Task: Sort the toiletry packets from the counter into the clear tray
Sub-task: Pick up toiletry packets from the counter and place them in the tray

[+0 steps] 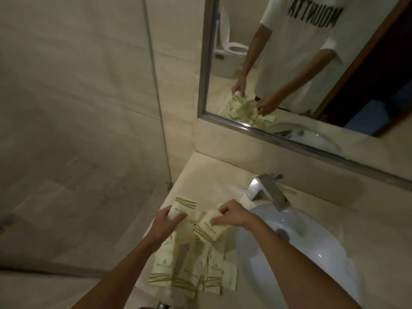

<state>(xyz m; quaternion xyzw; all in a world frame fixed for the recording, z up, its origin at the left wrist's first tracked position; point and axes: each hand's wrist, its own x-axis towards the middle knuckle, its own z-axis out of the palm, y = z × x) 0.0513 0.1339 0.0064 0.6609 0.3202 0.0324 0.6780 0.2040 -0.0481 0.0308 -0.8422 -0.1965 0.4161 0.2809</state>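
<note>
Left hand (170,217) is gripping one packet (184,206) — right hand (231,216) is pinching another packet (207,227) — over the counter (200,175).

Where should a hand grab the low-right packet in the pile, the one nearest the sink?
Pinch that packet at its free right edge, coming from the sink side. It lies flat on the counter, its left side seems tucked among the neighbouring packets, and only the right edge looks clear.
</note>
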